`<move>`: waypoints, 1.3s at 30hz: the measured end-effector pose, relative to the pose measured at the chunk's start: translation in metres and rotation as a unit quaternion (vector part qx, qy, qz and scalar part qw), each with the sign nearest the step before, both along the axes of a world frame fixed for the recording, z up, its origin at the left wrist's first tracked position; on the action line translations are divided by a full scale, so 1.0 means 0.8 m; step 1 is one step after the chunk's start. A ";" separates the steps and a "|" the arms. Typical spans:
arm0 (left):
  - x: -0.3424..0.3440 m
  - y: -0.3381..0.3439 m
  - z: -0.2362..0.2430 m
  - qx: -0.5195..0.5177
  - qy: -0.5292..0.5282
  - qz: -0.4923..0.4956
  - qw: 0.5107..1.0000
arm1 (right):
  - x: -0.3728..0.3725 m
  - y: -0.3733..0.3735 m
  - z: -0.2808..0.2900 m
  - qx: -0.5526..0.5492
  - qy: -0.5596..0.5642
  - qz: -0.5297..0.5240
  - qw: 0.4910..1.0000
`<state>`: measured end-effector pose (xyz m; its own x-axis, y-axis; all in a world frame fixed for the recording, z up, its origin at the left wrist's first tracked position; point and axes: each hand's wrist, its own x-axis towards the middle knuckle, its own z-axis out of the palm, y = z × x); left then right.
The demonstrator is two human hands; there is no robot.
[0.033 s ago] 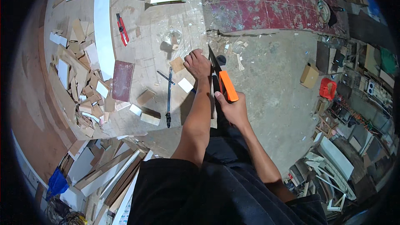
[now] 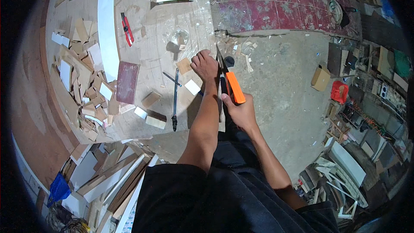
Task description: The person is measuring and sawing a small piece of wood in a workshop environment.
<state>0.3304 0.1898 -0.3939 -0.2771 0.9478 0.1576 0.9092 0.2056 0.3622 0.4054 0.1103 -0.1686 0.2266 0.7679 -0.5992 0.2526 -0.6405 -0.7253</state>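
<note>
In my right hand (image 2: pixel 242 111) is a hand saw with an orange handle (image 2: pixel 235 87), the fingers wrapped round its grip. Its dark, narrow blade points away from me along the table's right edge. My left hand (image 2: pixel 204 65) rests at that edge just left of the blade, fingers curled down; what lies under them is hidden. Beside it are a small tan wood square (image 2: pixel 184 66) and a white square piece (image 2: pixel 192 87). Further left lies a long dark bar tool (image 2: pixel 175 99) with a short crosspiece.
Offcuts (image 2: pixel 82 82) are heaped on the table's left, near a long white board (image 2: pixel 108 30), a red utility knife (image 2: pixel 127 29) and a maroon board (image 2: pixel 128 83). Boards (image 2: pixel 116 185) lean below the table. On the floor at right are a cardboard box (image 2: pixel 320 78) and a red container (image 2: pixel 339 92).
The saw and my right hand have shifted very slightly left and forward. My left hand stays in place.
</note>
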 end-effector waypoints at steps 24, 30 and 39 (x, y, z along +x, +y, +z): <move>-0.007 -0.011 -0.002 -0.026 0.021 0.017 0.999 | 0.009 -0.012 0.005 0.009 0.017 0.027 0.999; 0.003 -0.006 -0.001 -0.015 0.025 0.005 1.000 | 0.012 0.012 -0.048 0.022 0.005 -0.017 1.000; -0.001 0.000 0.010 -0.011 0.027 0.012 1.000 | 0.004 -0.037 -0.015 0.050 -0.011 0.008 0.999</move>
<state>0.3298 0.1900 -0.3861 -0.2916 0.9443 0.1522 0.9219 0.2351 0.3078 0.4088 0.0809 -0.1807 0.2252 0.8273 -0.5147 0.2783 -0.5609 -0.7797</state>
